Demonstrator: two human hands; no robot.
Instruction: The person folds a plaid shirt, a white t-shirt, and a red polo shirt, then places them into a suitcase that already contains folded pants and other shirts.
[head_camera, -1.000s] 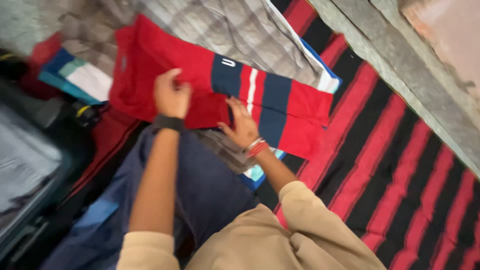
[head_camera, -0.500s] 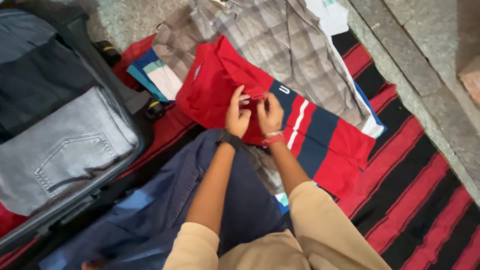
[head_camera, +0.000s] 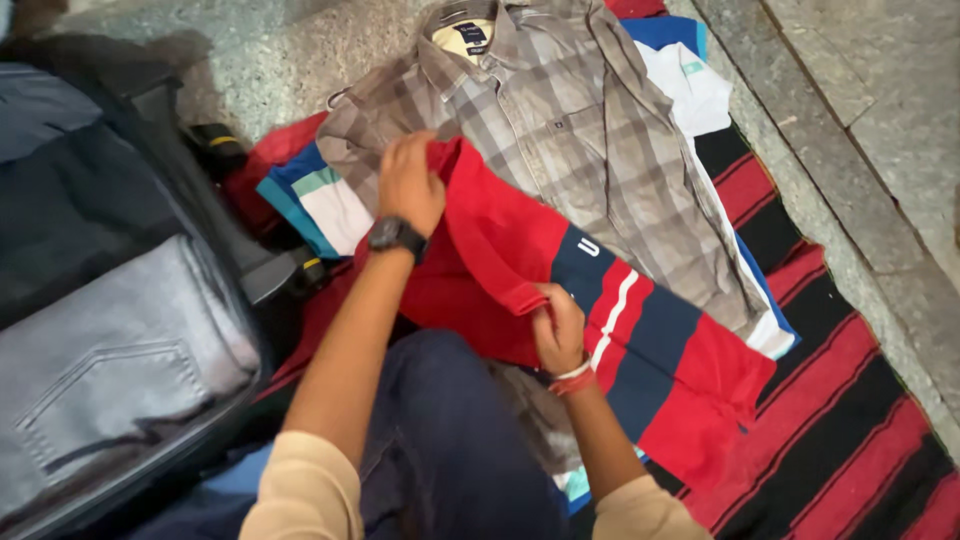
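red striped shirt (head_camera: 560, 290) lies over the plaid shirt (head_camera: 590, 130) on the striped mat (head_camera: 850, 420), w/ left hand (head_camera: 408, 185) closed on its top edge & right hand (head_camera: 558, 330) pinching the fold, which may slip and wrinkle if either loosens.

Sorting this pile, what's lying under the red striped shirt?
Under the red striped shirt lies a grey plaid shirt, with a white and blue shirt below that. Anything directly beneath the red one is covered.
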